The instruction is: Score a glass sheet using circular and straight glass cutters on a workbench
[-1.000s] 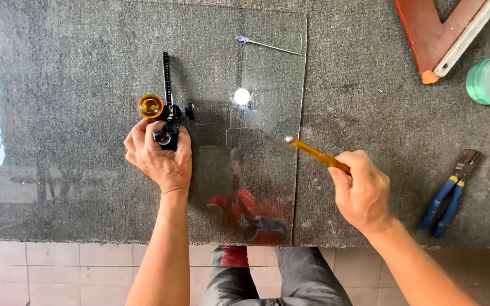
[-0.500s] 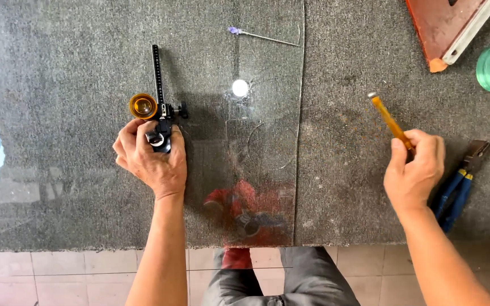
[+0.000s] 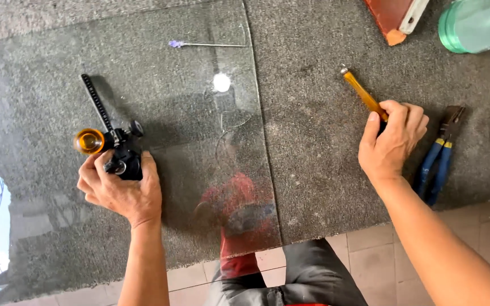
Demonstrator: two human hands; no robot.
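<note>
Glass sheet (image 3: pixel 199 141): flat on grey carpeted bench (image 3: pixel 324 153), so it lies fully supported.
Left hand (image 3: pixel 121 190): clamped over black circle cutter (image 3: pixel 117 153), pinning its base to the glass.
Right hand (image 3: pixel 391 141): closed around amber-handled glass cutter (image 3: pixel 363 93), off the sheet.
Blue pliers (image 3: pixel 440 156): just beside it.

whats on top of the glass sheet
On the glass sheet sit a black circle cutter, gripped by the left hand, and a thin purple-tipped pin. The hand hides the cutter's base.
</note>
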